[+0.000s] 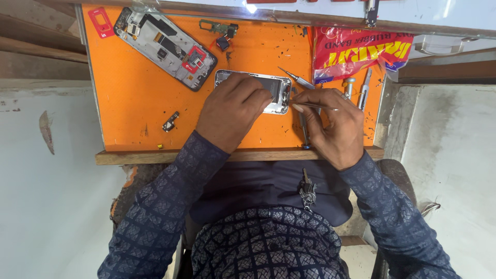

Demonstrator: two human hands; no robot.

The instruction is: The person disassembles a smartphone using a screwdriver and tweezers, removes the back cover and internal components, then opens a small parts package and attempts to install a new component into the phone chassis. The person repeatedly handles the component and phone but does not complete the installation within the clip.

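Pinning the opened phone [261,88] flat, left hand [230,111] spreads its fingers on it; right hand [330,124] pinches tweezers [310,105] at its edge. Back already off, parts still loose.

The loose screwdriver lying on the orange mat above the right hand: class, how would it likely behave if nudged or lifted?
The screwdriver has a thin round shaft, so a sideways nudge would probably roll it. It looks like rigid metal, so it should stay stiff when lifted. Being slim, it likely feels light and may slip from a loose pinch.
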